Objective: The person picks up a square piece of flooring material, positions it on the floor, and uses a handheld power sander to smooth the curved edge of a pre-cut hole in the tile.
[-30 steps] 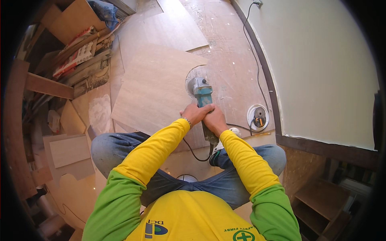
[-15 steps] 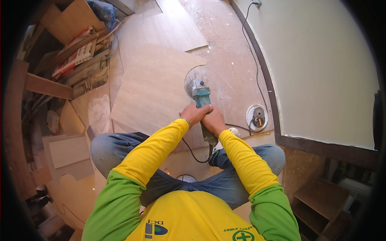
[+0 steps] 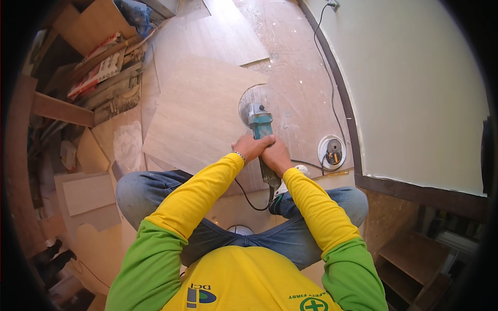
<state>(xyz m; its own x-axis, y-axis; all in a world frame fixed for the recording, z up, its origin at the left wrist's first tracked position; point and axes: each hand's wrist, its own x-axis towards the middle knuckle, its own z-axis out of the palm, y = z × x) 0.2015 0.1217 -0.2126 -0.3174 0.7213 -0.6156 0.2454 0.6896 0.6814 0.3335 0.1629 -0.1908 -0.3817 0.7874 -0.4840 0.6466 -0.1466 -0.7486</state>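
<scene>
I squat over a large beige tile (image 3: 199, 116) lying on the floor. Both hands grip a teal angle grinder (image 3: 259, 127) whose disc and guard sit at the tile's right edge. My left hand (image 3: 250, 146) wraps the body just behind the head. My right hand (image 3: 275, 155) holds the rear handle beside it. The grinder's black cord (image 3: 249, 197) loops down past my knees. Yellow sleeves with green upper arms cover both arms.
A round white extension reel (image 3: 332, 151) lies right of the grinder, its cable (image 3: 329, 78) running up along the pale wall (image 3: 415, 88). More tiles (image 3: 218, 36) lie ahead. Boards, bags and cut tile pieces (image 3: 88, 192) crowd the left. A wooden shelf (image 3: 410, 259) stands at lower right.
The grinder and both hands have crept slightly forward along the tile's right edge. Nothing else has moved.
</scene>
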